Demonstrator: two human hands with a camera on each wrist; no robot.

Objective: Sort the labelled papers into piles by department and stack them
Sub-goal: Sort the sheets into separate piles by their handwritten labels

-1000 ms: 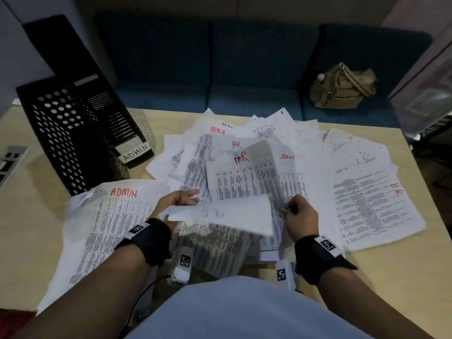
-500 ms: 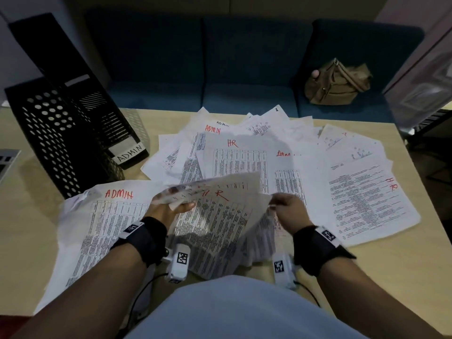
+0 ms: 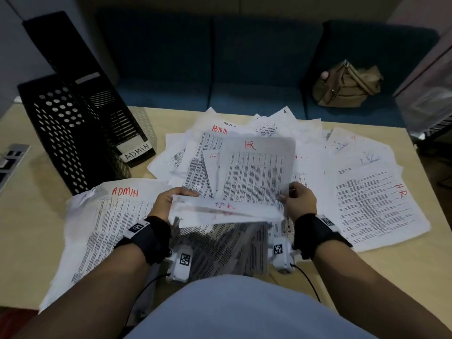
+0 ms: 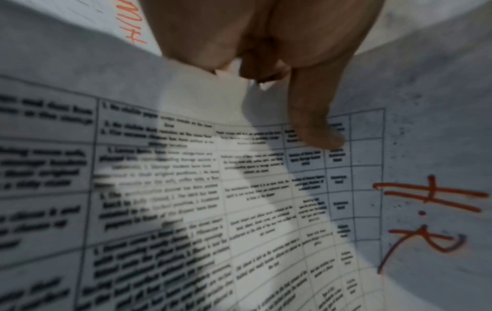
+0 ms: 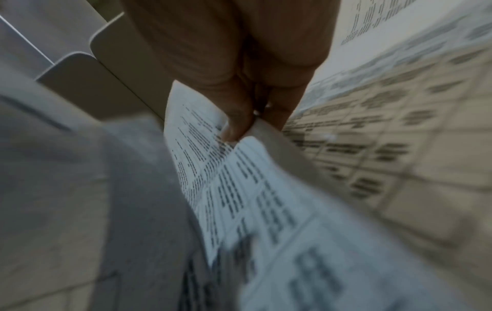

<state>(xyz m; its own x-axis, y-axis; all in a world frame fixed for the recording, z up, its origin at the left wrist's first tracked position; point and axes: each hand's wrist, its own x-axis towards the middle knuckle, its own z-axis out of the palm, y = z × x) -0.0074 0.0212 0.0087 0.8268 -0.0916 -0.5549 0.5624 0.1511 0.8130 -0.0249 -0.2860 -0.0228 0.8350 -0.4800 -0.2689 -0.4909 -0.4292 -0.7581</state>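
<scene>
Papers (image 3: 227,211) marked HR, thin and floppy, sag between the left hand (image 3: 168,204), which pinches their left edge, and the right hand (image 3: 297,201), pinching the right edge, at 6 o'clock on the table (image 3: 29,228). Gripping both edges probably stops buckling. Black file trays (image 3: 73,133) stand at 10 o'clock, an ADMIN pile (image 3: 110,216) at 8, and loose sheets (image 3: 367,199) crowd 3 o'clock.

A dark teal sofa (image 3: 244,69) runs behind the light wooden table (image 3: 29,228); a khaki bag (image 3: 347,86) sits on the sofa's right seat, dimly lit
</scene>
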